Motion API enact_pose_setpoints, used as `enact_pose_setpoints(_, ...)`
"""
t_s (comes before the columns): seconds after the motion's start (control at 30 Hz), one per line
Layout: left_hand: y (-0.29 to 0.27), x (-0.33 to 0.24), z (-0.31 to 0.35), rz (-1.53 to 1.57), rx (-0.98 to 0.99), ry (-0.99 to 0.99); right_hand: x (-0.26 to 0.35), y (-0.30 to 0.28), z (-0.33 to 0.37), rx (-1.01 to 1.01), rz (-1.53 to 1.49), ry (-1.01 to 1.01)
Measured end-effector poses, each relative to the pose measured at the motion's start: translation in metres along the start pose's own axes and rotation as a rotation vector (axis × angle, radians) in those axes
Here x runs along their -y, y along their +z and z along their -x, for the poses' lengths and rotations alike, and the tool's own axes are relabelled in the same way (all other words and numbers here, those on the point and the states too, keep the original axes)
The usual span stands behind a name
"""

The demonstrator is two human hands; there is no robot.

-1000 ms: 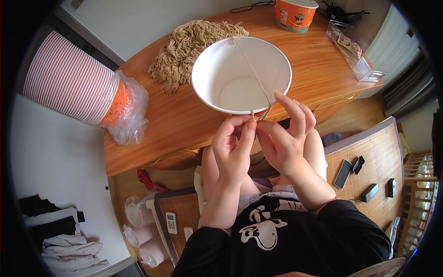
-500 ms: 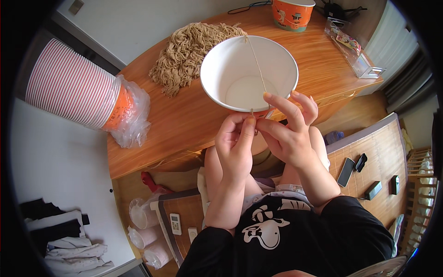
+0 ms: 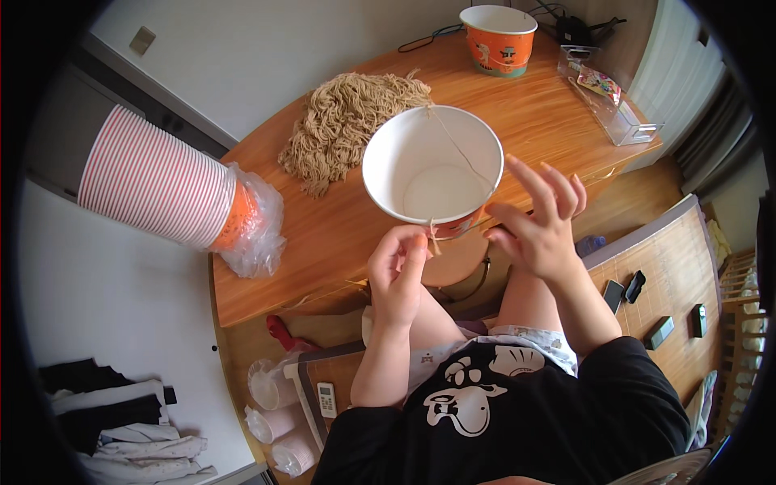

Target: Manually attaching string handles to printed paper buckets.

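Note:
A white-lined paper bucket (image 3: pixel 396 166) with an orange outside stands at the table's near edge, its mouth tilted toward me. Thin tan string (image 3: pixel 459 148) is tied at the far rim and hangs slack across the opening to the right side. At the near rim sits a string knot (image 3: pixel 432 230) with short loose ends. My left hand (image 3: pixel 396 275) is closed beside this knot, thumb and forefinger pinched at the string. To the right of the bucket my right hand (image 3: pixel 543 222) is raised, fingers spread, with nothing visible in it.
A heap of tan string (image 3: pixel 343 121) lies behind the bucket on the wooden table (image 3: pixel 303 250). Stacked paper buckets (image 3: pixel 158 182), partly in plastic, lie at the left. Another orange bucket (image 3: pixel 499 52) and a clear tray (image 3: pixel 622 121) stand at the back right.
My right hand has come away from the knot and opened to the right. The string across the bucket has gone from taut to slack. The whole view has shifted slightly.

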State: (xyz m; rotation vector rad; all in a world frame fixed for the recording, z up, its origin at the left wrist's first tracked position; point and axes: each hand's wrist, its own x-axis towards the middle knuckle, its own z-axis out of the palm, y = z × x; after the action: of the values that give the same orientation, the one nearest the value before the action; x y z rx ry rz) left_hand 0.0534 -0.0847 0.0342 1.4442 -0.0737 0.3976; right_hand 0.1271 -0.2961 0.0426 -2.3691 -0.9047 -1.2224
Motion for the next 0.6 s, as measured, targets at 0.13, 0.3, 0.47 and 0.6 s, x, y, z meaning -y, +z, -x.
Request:
enact_pose_setpoints(0.13, 0.002, -0.004, 0.0, -0.247, -0.123, 0.18, -0.027, -0.005, -0.012, 0.023, -0.056, 0.109)
enact_pose_setpoints(0.3, 0.009, -0.01, -0.014, -0.806, -0.182, 0.667, -0.05, 0.01, -0.021, 0.173, -0.267, 0.282)
enact_pose_setpoints(0.47, 0.021, -0.016, -0.02, -1.108, -0.007, 0.68, -0.071, 0.047, -0.021, 0.236, -0.556, 0.389)
enact_pose_setpoints(0.6, 0.012, -0.014, -0.018, -1.116, 0.034, 0.684, -0.077, 0.064, -0.025, 0.315, -0.79, 0.505)
